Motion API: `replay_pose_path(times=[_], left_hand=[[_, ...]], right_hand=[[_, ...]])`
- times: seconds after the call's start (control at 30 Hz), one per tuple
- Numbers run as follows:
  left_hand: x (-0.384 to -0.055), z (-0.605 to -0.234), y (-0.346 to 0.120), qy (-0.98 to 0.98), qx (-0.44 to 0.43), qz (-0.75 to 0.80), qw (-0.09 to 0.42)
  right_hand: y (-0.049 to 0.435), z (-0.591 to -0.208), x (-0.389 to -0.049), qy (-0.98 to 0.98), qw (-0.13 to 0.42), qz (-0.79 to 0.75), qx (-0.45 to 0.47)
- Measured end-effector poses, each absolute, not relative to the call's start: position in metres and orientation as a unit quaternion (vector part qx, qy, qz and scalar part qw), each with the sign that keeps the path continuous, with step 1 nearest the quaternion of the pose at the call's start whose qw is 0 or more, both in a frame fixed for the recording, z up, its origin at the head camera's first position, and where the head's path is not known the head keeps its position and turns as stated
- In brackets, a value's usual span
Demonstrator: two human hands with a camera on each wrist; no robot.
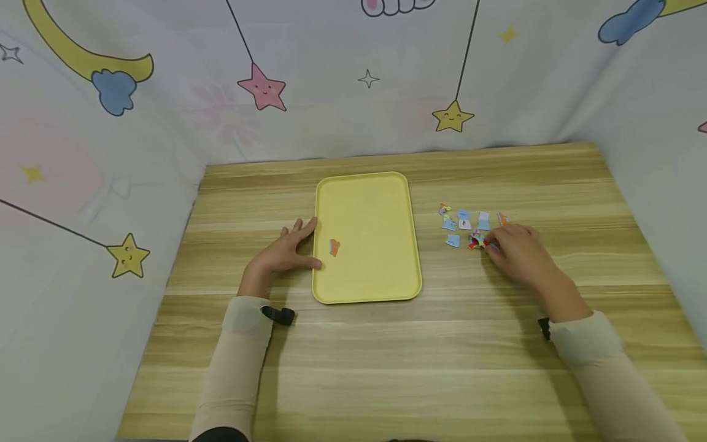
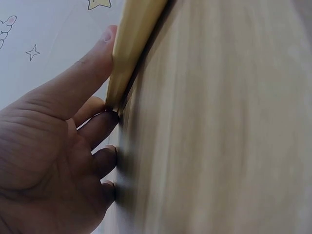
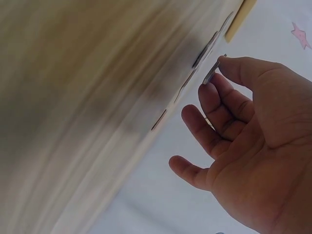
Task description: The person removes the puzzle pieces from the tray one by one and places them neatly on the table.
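A yellow tray (image 1: 370,209) lies on the wooden table, with one small orange puzzle piece (image 1: 334,247) near its left side. My left hand (image 1: 282,252) rests at the tray's left edge, thumb and fingers spread; the left wrist view has the thumb (image 2: 92,63) against the tray's outer wall. To the right of the tray my right hand (image 1: 521,255) is over the loose puzzle pieces (image 1: 464,219). In the right wrist view it pinches a thin puzzle piece (image 3: 212,72), seen edge-on, between thumb and fingertips. Its picture cannot be made out.
Several flat pieces with blue, white and orange print lie between the tray and my right hand, including a light blue one (image 1: 453,240) and a colourful cluster (image 1: 476,238). A printed cloth (image 1: 342,123) with stars hangs behind the wooden table (image 1: 375,368).
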State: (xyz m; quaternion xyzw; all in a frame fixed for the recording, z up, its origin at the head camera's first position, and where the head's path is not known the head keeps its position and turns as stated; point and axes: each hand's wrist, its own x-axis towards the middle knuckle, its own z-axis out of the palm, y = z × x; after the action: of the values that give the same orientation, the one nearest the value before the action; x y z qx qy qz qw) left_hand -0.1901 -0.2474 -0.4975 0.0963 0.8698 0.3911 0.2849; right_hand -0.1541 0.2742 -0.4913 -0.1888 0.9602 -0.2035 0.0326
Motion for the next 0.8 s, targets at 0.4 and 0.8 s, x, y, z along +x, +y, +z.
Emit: replay_pose_path(times=[0.4,0.8], left_hand=[[-0.192,-0.499,-0.248,0.869,0.094,0.394,0.283],[-0.191,-0.501,-0.249,0.869,0.101,0.394,0.282]], right_hand=[[0.292,-0.493,-0.153,0.964,0.014,-0.191,-0.185],[0.297,-0.495,-0.147,0.971,0.024,-0.175,-0.161]])
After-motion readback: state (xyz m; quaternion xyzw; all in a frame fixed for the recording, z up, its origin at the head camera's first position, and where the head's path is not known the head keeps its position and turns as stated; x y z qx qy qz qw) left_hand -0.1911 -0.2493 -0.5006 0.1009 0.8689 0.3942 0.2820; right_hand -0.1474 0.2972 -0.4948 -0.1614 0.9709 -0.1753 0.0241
